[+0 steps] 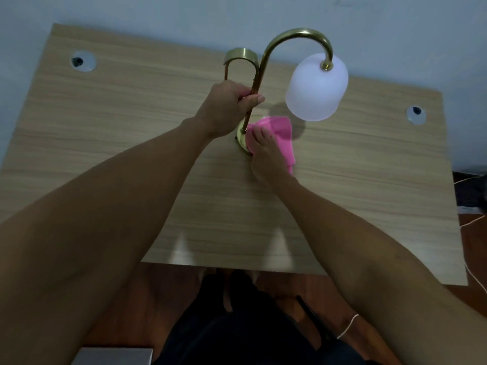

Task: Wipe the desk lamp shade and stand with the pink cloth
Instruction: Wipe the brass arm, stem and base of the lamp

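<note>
A person steadies a brass desk lamp (263,61) on a wooden desk (131,114) while wiping its round base (241,139) with a pink cloth (282,135).

The left hand (226,106) is closed around the lamp's upright stem (250,109), just above the base, holding it steady. The right hand (266,154) presses the bunched cloth, gripped under its fingers, onto the base at the foot of the stem, covering most of it. The frosted white shade (316,86) hangs from the curved arm to the right, just above the cloth and not touching it. The work appears to be at the stand's lowest part; whether the shade and curved arm have been wiped cannot be told from this view, so they may remain to be done.
</note>
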`<state>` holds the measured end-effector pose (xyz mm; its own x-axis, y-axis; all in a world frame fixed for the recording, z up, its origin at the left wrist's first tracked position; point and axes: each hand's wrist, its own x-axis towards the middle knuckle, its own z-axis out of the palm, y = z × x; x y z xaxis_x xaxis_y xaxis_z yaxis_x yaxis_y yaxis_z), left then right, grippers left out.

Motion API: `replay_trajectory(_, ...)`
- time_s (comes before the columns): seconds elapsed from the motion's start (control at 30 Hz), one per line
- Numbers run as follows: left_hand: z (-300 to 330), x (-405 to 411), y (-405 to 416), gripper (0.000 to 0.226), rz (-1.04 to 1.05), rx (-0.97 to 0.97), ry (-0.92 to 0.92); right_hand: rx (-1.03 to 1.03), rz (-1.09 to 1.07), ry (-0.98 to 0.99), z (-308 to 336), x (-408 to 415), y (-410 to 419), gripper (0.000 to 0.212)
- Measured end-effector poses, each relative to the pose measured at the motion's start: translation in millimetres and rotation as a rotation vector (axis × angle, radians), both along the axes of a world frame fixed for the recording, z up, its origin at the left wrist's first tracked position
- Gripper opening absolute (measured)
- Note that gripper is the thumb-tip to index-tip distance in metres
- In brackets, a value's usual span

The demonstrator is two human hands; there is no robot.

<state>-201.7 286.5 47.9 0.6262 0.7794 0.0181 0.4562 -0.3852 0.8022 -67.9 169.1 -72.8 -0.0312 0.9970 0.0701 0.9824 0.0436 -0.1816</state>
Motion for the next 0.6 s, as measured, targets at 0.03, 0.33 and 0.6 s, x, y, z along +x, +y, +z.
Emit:
replay_trajectory(0.03, 1, 0, -1, 0.041, 0.004, -0.018, -0.007, 0.02, 0.05, -0.03, -5, 2, -14, 0.055)
replay_trajectory(0.33, 3, 1, -2, 0.035, 0.013, -0.059, -0.014, -0.227, -0.077, 0.007, 17, 6, 29, 0.055)
replay_trajectory(0.6, 4, -1, -2, 0.035, 0.023, -0.073, -0.026, -0.098, 0.086, -0.057, 17, 37, -6, 0.056)
